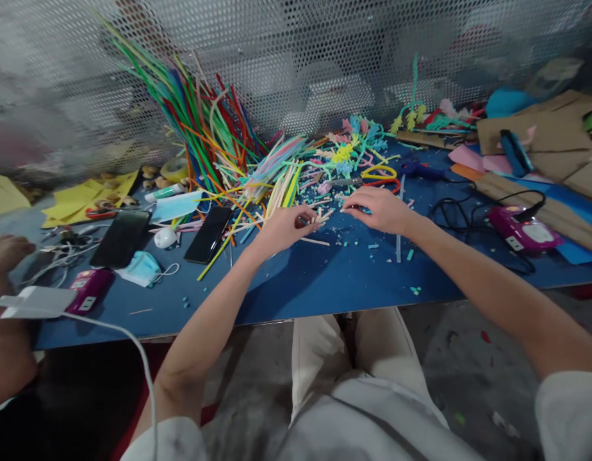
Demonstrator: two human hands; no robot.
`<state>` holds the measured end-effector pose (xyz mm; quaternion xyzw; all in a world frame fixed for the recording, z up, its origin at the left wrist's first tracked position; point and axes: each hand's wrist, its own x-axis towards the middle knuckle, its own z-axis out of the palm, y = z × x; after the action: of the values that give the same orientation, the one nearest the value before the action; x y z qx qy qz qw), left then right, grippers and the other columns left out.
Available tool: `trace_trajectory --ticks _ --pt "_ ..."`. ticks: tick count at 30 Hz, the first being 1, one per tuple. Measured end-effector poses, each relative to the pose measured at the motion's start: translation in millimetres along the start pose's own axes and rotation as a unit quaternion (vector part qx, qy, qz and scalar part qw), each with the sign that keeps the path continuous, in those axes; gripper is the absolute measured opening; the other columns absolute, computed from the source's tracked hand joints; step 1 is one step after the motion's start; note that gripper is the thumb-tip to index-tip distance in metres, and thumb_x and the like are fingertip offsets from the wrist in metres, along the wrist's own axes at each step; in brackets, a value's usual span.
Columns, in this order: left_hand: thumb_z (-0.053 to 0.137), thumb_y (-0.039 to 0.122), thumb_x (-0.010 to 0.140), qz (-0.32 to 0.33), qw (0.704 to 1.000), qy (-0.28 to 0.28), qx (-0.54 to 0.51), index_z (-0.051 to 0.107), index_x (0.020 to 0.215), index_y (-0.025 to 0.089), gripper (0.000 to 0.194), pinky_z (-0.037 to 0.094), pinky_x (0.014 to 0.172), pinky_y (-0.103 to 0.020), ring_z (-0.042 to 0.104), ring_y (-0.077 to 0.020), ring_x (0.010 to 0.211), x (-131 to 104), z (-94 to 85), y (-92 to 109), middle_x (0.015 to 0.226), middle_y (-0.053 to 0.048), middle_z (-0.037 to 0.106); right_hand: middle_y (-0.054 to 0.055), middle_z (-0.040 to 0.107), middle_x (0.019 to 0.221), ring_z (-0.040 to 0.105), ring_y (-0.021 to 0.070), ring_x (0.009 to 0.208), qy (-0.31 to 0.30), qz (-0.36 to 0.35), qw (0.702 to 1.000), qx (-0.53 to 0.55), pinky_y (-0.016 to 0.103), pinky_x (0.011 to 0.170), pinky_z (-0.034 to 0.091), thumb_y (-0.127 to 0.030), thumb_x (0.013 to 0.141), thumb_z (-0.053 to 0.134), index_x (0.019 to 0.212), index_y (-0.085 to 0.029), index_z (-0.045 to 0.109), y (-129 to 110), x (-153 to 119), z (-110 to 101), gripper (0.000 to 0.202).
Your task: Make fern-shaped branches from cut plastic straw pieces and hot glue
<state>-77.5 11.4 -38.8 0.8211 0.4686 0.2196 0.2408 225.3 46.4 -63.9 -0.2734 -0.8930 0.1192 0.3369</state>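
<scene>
My left hand (287, 228) is closed around a small bunch of short cream pipe-cleaner pieces (320, 219), their ends poking out toward the right. Just to the right, my right hand (377, 208) has its thumb and fingertips pinched together; what they hold, if anything, is too small to make out. A gap separates the two hands. Behind them lie a bundle of pastel pipe cleaners (277, 168) and a heap of fluffy coloured pieces (344, 153). Small cut bits (373, 246) are scattered on the blue tabletop (281, 288).
Tall coloured pipe cleaners (195, 121) lean against a perforated metal screen (325, 70). Two phones, a mask (141, 267) and cables lie left. A glue gun (423, 170), a purple power strip (524, 229) and cardboard (531, 131) are right. Another person's hand (8, 255) shows far left.
</scene>
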Motion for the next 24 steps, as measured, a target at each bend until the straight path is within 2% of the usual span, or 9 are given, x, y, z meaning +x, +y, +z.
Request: trace_trajectory --ticks 4,7,11,14,20,24 --pt "0.071 0.043 0.101 0.005 0.997 0.024 0.076 0.080 0.104 0.023 0.022 0.045 0.066 -0.026 0.067 -0.0164 0.071 -5 6.2 -2 0.082 -0.002 0.078 0.009 0.084 0.102 0.076 0.0271 0.095 0.011 0.032 0.999 0.013 0.044 0.092 0.060 -0.037 0.105 0.065 0.103 -0.026 0.082 -4 -1 6 0.021" --pt "0.069 0.044 0.103 0.010 0.996 0.045 0.081 0.080 0.112 0.023 0.026 0.049 0.070 -0.027 0.069 -0.0177 0.074 -10 9.2 1 0.087 -0.004 0.081 0.008 0.083 0.096 0.075 0.0256 0.089 0.026 0.055 0.998 0.018 0.042 0.085 0.060 -0.038 0.104 0.066 0.101 -0.026 0.082 -11 -2 12 0.020" --pt "0.063 0.040 0.107 0.031 0.993 0.069 0.087 0.081 0.119 0.022 0.028 0.051 0.074 -0.028 0.068 -0.0170 0.073 -14 14.1 5 0.097 -0.007 0.083 0.008 0.084 0.101 0.076 0.0275 0.098 0.045 0.058 0.997 0.015 0.044 0.092 0.060 -0.036 0.103 0.066 0.101 -0.025 0.081 -20 -2 16 0.018" --pt "0.060 0.035 0.107 0.030 0.991 0.080 0.106 0.081 0.120 0.021 0.028 0.051 0.075 -0.030 0.068 -0.0175 0.073 -14 16.6 5 0.106 -0.008 0.083 0.007 0.084 0.101 0.076 0.0258 0.092 0.045 0.085 0.995 0.038 0.043 0.089 0.062 -0.033 0.102 0.066 0.101 -0.025 0.080 -25 -1 16 0.016" --pt "0.068 0.039 0.105 -0.007 0.991 0.104 0.082 0.081 0.119 0.021 0.026 0.050 0.073 -0.029 0.067 -0.0178 0.071 -11 19.2 0 0.089 -0.005 0.079 0.006 0.085 0.102 0.076 0.0231 0.085 0.062 0.101 0.991 0.059 0.040 0.083 0.064 -0.034 0.103 0.065 0.101 -0.027 0.082 -27 -1 17 0.020" --pt "0.072 0.044 0.104 -0.018 0.992 0.115 0.049 0.078 0.126 0.022 0.032 0.050 0.073 -0.028 0.067 -0.0170 0.071 -11 19.6 -1 0.081 -0.002 0.076 0.006 0.085 0.101 0.076 0.0238 0.084 0.059 0.111 0.990 0.056 0.041 0.082 0.065 -0.038 0.103 0.066 0.102 -0.027 0.085 -22 -1 18 0.022"
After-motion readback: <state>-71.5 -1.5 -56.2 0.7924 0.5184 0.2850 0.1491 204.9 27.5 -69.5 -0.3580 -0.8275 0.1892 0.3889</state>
